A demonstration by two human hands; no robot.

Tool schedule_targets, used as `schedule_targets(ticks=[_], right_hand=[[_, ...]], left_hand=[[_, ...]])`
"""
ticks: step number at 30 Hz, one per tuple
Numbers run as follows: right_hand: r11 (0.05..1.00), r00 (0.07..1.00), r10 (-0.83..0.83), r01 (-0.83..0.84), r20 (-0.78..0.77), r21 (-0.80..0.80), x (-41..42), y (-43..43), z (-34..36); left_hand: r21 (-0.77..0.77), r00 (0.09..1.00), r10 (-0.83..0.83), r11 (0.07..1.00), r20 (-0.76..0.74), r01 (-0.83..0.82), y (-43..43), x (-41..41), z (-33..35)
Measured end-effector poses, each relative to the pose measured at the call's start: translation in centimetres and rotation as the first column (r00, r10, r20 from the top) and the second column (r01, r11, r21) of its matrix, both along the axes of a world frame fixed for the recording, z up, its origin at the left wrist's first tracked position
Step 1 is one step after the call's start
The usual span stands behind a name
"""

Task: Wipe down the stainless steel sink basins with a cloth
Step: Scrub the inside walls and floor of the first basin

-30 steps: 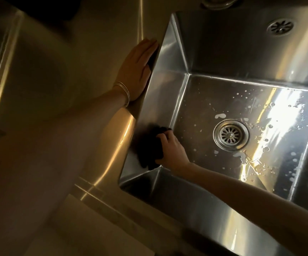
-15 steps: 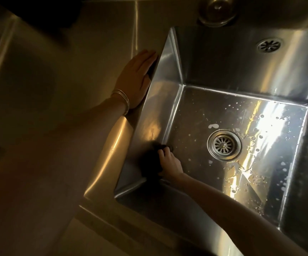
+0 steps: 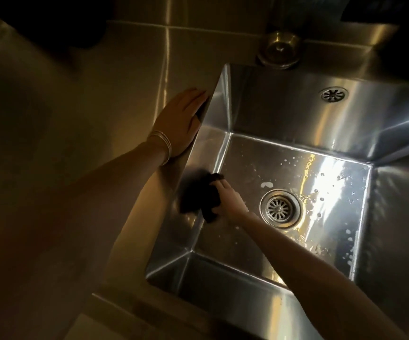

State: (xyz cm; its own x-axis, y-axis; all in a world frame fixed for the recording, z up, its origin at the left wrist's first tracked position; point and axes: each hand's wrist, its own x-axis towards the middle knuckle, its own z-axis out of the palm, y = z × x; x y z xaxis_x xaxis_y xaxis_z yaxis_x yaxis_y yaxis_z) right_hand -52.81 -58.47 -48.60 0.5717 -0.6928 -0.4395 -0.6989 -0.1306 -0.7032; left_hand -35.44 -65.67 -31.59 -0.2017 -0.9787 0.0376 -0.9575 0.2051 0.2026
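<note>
A stainless steel sink basin [image 3: 296, 133] fills the right of the view, its floor spotted with water drops and foam around a round drain [image 3: 280, 208]. Deep in the basin, my right hand [image 3: 228, 201] grips a dark cloth [image 3: 202, 198] and holds it against the left wall near the bottom corner. My left hand [image 3: 179, 121] lies flat with straight fingers on the counter at the basin's left rim, thin bangles on its wrist.
A steel counter [image 3: 88, 106] stretches to the left of the basin. A tap base [image 3: 279, 49] stands behind the back rim. An overflow grille [image 3: 334, 94] sits in the back wall. Dark shapes lie at the top corners.
My right hand has moved the cloth along the lower left wall, down toward the corner and back up a little. The camera has shifted so the basin sits lower in view. My left hand has stayed put.
</note>
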Motion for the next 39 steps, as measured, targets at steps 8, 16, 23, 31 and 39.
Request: schedule_targets(ticks=[8,16,23,31,39], right_hand=[[0.838,0.839,0.544,-0.543,0.007,-0.057,-8.5,5.6,6.9],[0.600,0.579,0.797,-0.792,0.171,-0.115,-9.5,7.7,13.2],[0.588,0.573,0.808,-0.771,0.137,-0.245,-3.4,8.5,8.3],[0.503,0.486,0.862,-0.787,0.144,-0.357,-4.4,7.8,5.5],[0.278,0.330,0.908,-0.935,-0.256,-0.221,-1.6,7.8,1.9]], left_hand=[[0.019,0.997,0.075,0.997,0.024,-0.075,5.5,-1.7,1.4],[0.177,0.973,0.229,0.959,-0.034,-0.220,18.8,-2.0,3.2],[0.205,0.941,0.333,0.918,0.063,-0.338,24.8,-2.5,1.3],[0.123,0.931,0.331,0.928,0.157,-0.351,24.8,-2.8,0.1],[0.081,0.932,0.324,0.937,0.162,-0.340,24.7,-2.6,-0.4]])
